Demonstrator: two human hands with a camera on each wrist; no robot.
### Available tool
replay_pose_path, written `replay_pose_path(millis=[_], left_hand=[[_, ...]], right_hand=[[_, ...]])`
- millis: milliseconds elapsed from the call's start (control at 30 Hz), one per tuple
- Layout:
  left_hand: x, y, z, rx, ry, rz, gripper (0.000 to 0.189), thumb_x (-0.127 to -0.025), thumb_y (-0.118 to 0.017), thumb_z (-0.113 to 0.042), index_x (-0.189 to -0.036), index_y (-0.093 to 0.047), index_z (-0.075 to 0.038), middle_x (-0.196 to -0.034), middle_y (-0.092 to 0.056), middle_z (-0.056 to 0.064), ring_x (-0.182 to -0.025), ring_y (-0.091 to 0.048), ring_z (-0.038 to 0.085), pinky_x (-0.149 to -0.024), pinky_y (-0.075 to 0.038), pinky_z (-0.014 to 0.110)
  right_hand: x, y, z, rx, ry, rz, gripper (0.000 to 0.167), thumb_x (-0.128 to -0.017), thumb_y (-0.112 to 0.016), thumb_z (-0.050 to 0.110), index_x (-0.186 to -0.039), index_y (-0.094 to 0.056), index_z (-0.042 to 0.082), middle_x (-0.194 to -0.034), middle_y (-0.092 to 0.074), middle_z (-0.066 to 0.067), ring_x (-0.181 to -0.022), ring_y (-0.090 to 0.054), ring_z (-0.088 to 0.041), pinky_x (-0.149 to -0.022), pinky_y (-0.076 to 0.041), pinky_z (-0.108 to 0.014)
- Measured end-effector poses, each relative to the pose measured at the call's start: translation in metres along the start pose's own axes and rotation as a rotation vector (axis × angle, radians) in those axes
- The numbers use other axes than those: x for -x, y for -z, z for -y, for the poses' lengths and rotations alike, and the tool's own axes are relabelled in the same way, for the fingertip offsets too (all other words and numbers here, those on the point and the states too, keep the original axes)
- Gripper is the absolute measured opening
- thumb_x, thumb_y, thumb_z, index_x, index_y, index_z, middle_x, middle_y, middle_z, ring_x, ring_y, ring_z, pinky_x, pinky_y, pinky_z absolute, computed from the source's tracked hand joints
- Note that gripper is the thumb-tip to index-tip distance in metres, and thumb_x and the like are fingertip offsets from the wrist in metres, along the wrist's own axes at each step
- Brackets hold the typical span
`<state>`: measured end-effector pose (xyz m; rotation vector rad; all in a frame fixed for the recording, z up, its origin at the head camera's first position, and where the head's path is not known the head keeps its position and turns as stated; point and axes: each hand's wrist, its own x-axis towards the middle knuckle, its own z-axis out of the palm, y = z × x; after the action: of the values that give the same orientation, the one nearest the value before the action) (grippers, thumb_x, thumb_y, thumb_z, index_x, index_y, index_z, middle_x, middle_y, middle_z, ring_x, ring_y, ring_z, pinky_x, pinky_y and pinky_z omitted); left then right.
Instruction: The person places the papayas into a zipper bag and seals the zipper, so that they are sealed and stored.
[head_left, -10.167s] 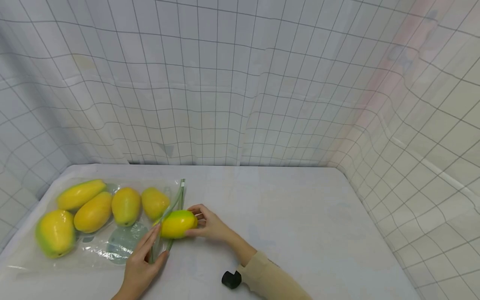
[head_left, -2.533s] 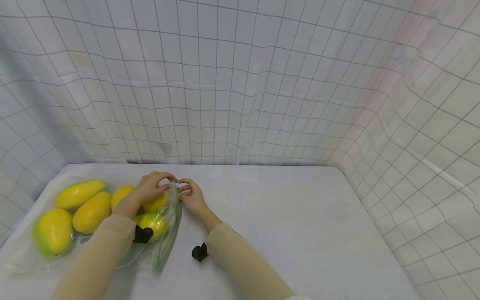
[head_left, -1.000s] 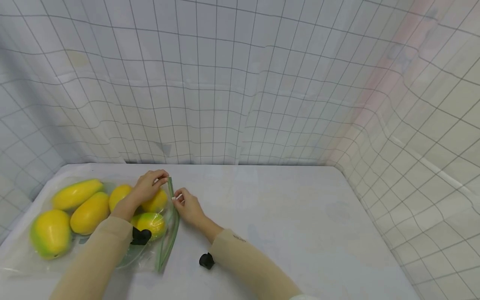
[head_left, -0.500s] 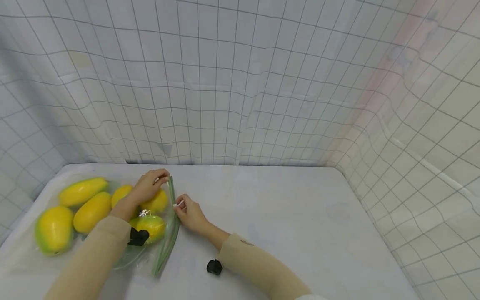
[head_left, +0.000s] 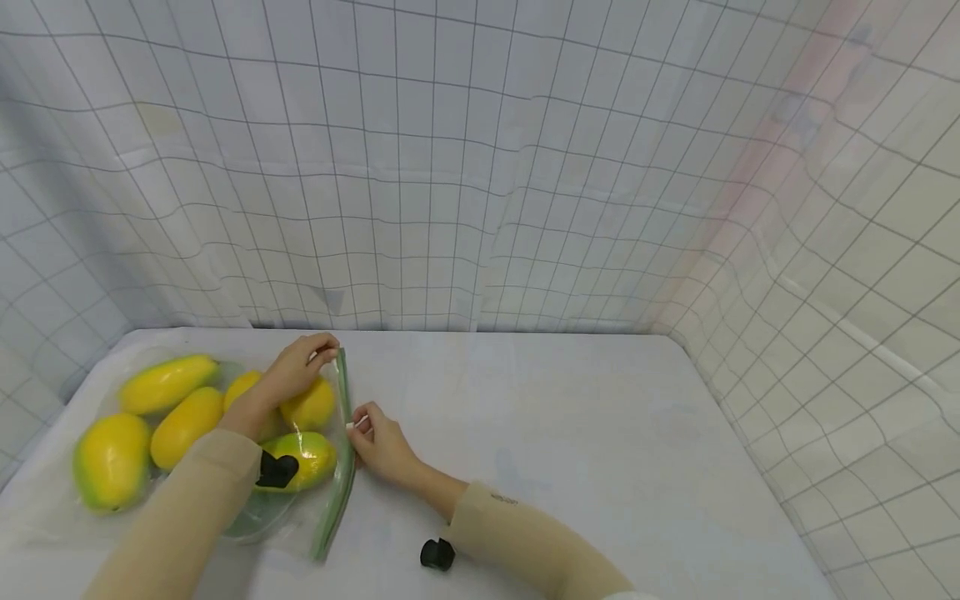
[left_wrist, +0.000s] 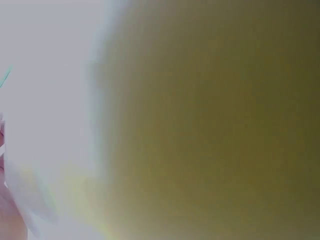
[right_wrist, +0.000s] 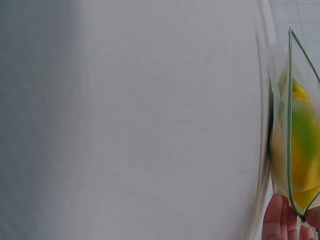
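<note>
A clear plastic zip bag [head_left: 251,525] lies on the left of the table, holding several yellow-green fruits [head_left: 112,461] that look like mangoes or papayas. Its green zip strip [head_left: 337,500] runs along the right edge. At the strip's far end, my left hand [head_left: 292,371] pinches the bag's corner. My right hand [head_left: 382,446] pinches a small white slider [head_left: 349,426] partway along the strip. In the right wrist view, the zip's two green edges [right_wrist: 290,125] spread apart beyond the fingertips. Most of the left wrist view is a blurred olive-yellow surface close up.
A white cloth covers the table [head_left: 562,450], whose bare part extends right of the bag. Gridded white curtains [head_left: 480,208] hang behind and at both sides. Black wrist-worn devices [head_left: 437,554] stick out by the sleeves.
Ten seconds ago my right hand was pushing a fruit into the bag's mouth. During the last second it has slid the slider toward me along the strip. My left hand stays at the far corner.
</note>
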<state>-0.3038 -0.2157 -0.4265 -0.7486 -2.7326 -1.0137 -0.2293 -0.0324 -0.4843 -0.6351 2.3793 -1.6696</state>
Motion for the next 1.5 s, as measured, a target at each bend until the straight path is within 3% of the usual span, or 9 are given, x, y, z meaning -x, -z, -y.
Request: replay_pose_path(millis=[333,600,833,1300,1500], left_hand=[[-0.004,0.005,-0.006,0.010,0.034,-0.002,0.017,-0.097,-0.042,-0.007,-0.100,-0.053,0.007,-0.092,-0.057,0.023,-0.084,-0.052,0.034,-0.075,-0.042,0.048],[-0.007,0.005,-0.007,0.025,0.030,-0.008,0.017,-0.097,-0.041,-0.009,-0.097,-0.051,0.004,-0.089,-0.056,0.020,-0.079,-0.048,0.027,-0.071,-0.041,0.042],[-0.009,0.006,-0.011,0.030,0.044,-0.010,0.021,-0.098,-0.039,-0.010,-0.103,-0.051,0.006,-0.094,-0.056,0.023,-0.082,-0.049,0.030,-0.073,-0.041,0.045],[-0.011,0.007,-0.011,0.046,0.068,-0.033,0.023,-0.099,-0.038,-0.013,-0.105,-0.049,0.006,-0.099,-0.053,0.024,-0.087,-0.049,0.034,-0.079,-0.040,0.051],[-0.010,0.009,-0.011,0.077,0.090,-0.071,0.030,-0.099,-0.036,-0.015,-0.114,-0.048,0.009,-0.106,-0.051,0.027,-0.095,-0.049,0.039,-0.084,-0.040,0.054]], right_hand=[[0.023,0.000,0.001,-0.004,-0.003,0.026,0.009,-0.092,-0.050,0.007,-0.099,-0.046,0.004,-0.078,-0.058,-0.003,-0.051,-0.059,-0.013,-0.049,-0.046,-0.015],[0.044,-0.001,0.004,-0.007,-0.012,0.007,0.010,-0.090,-0.050,0.006,-0.099,-0.047,0.004,-0.076,-0.058,-0.002,-0.048,-0.057,-0.010,-0.048,-0.045,-0.014],[0.062,0.000,0.004,-0.044,-0.035,0.031,0.010,-0.089,-0.050,0.005,-0.098,-0.046,0.005,-0.075,-0.055,0.003,-0.048,-0.055,-0.007,-0.050,-0.045,-0.014],[0.088,0.005,0.006,-0.058,-0.005,0.042,0.011,-0.087,-0.050,-0.001,-0.097,-0.046,-0.002,-0.072,-0.059,-0.011,-0.048,-0.057,-0.014,-0.049,-0.045,-0.013],[0.100,0.009,0.003,-0.111,-0.021,0.115,0.011,-0.089,-0.052,0.001,-0.098,-0.046,0.000,-0.074,-0.059,-0.008,-0.051,-0.061,-0.013,-0.049,-0.049,-0.015]])
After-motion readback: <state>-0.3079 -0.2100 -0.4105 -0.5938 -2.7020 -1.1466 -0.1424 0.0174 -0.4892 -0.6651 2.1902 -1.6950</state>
